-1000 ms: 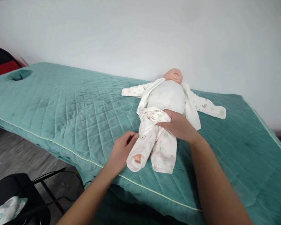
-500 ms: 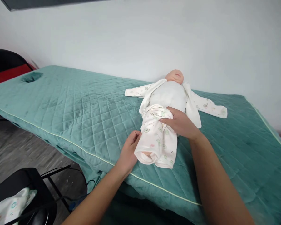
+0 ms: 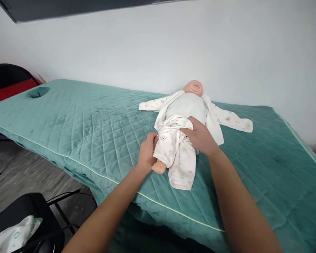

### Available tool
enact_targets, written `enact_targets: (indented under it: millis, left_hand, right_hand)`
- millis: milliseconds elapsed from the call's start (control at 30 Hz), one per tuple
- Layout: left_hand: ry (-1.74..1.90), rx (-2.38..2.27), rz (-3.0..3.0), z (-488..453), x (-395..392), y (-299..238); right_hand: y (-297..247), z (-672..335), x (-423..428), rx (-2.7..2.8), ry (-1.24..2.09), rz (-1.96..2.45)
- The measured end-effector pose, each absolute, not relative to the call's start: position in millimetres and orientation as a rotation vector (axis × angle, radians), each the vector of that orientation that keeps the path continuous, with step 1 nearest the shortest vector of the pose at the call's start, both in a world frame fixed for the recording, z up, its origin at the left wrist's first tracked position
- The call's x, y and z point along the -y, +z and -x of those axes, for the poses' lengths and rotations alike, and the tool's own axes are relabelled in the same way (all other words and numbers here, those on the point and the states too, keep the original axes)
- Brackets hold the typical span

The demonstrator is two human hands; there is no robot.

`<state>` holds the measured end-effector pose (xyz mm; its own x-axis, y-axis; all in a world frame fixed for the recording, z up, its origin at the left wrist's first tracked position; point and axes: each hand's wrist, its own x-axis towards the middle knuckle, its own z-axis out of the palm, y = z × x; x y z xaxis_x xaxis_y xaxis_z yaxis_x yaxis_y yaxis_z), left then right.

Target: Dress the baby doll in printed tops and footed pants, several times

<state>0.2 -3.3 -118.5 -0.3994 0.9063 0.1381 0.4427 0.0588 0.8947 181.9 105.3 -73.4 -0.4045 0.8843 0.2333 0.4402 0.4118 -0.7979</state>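
A baby doll (image 3: 193,88) lies on its back, dressed in an open white jacket (image 3: 214,128) with patterned sleeves spread to both sides. White printed baby pants (image 3: 183,165) cover its legs and are bunched around the hips. One bare foot (image 3: 159,167) sticks out of the pant leg on the left; the other foot is hidden in the fabric. My right hand (image 3: 201,137) grips the bunched waist of the pants, thumb on top. My left hand (image 3: 147,151) is closed at the outer side of the left pant leg, its fingertips partly hidden behind the cloth.
A green quilted cover (image 3: 107,133) drapes the long bed, which has a face hole (image 3: 38,92) at the far left. The white wall (image 3: 121,52) runs behind. At lower left, a black chair (image 3: 34,207) holds a printed white cloth (image 3: 15,235). Another chair (image 3: 10,80) stands farther back.
The left pant leg has slid up, so the doll's foot now shows beyond its hem. My left hand has moved slightly up along that leg; the right hand still grips the waist.
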Motion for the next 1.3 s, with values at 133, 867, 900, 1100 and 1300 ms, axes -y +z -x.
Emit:
enact_targets:
  millis: [133,867,900,1100,1300]
  left_hand:
    - [1.457,-1.783,-1.258,2,3,-122]
    - [1.349,-1.633,-1.339,50,-175,-115]
    - [1.341,-1.613,-1.307,51,-174,-113]
    - [1.371,-1.440,-1.045,49,-170,-103]
    - [1.500,-1.307,-0.862,62,-160,-92]
  right_hand:
    - [-73,-182,-101,1.981,0.914,1.061]
    - [-106,-245,-162,1.312,0.478,1.681]
    - [-107,-247,-164,1.323,0.499,1.729]
    - [-104,-246,-160,1.428,0.497,1.798]
    - [-92,-261,-150,1.359,0.235,1.820]
